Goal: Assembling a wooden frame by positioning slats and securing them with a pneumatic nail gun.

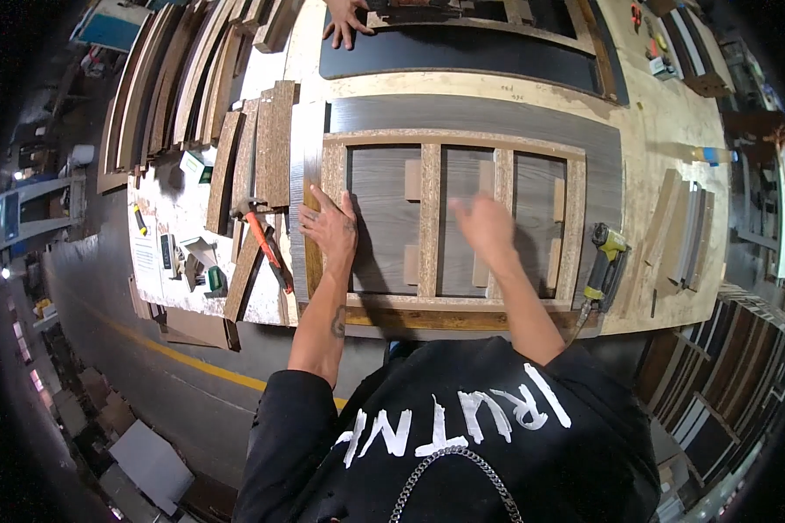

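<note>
The pale brown rectangular particleboard frame (430, 222), with two inner crosspieces, lies flat on a grey wood-grain panel (497, 115). The person's left hand (330, 228) rests palm down at the frame's left end, its fingers spread apart and its touch running along the edge there. The right hand (487, 228) is over the frame's middle opening, near the right-hand crosspiece; it is blurred, its fingers seem partly bent, and whether it grips or touches anything cannot be told. Small tan rectangular blocks (412, 179) sit inside the frame's openings. Left of the frame lies a claw hammer with an orange-red handle (262, 237); right of it, a yellow-green and black nail gun (604, 266). Beyond the frame, a co-worker's spread hand (347, 22) touches a smooth black panel (410, 54).
</note>
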Motion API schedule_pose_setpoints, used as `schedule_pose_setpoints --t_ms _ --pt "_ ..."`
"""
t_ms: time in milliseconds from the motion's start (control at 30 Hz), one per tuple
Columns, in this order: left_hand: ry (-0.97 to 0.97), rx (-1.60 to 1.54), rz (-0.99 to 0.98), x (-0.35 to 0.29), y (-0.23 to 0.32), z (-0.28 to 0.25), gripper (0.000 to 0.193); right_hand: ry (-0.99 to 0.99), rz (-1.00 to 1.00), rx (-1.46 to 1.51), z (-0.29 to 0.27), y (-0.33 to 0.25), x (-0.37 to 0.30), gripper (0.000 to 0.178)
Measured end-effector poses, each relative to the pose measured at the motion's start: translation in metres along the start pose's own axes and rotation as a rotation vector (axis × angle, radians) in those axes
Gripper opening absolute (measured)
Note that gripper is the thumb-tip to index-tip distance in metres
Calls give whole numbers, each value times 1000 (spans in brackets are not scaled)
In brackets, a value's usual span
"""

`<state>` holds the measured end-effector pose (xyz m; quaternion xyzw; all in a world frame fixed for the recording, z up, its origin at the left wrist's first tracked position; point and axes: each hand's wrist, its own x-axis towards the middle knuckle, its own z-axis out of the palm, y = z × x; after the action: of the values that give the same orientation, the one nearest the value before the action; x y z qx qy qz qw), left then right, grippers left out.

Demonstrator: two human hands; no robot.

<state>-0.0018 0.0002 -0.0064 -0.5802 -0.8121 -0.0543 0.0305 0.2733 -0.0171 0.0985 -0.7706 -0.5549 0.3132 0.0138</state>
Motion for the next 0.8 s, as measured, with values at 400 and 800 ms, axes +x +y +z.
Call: schedule_pose_setpoints --t_ms 400,800 --pt "-67 -37 -26 -2 4 -8 75 -226 -126 72 59 -26 0 45" --pt "-139 -119 -28 0 12 -20 76 -168 -218 73 59 -9 12 45"
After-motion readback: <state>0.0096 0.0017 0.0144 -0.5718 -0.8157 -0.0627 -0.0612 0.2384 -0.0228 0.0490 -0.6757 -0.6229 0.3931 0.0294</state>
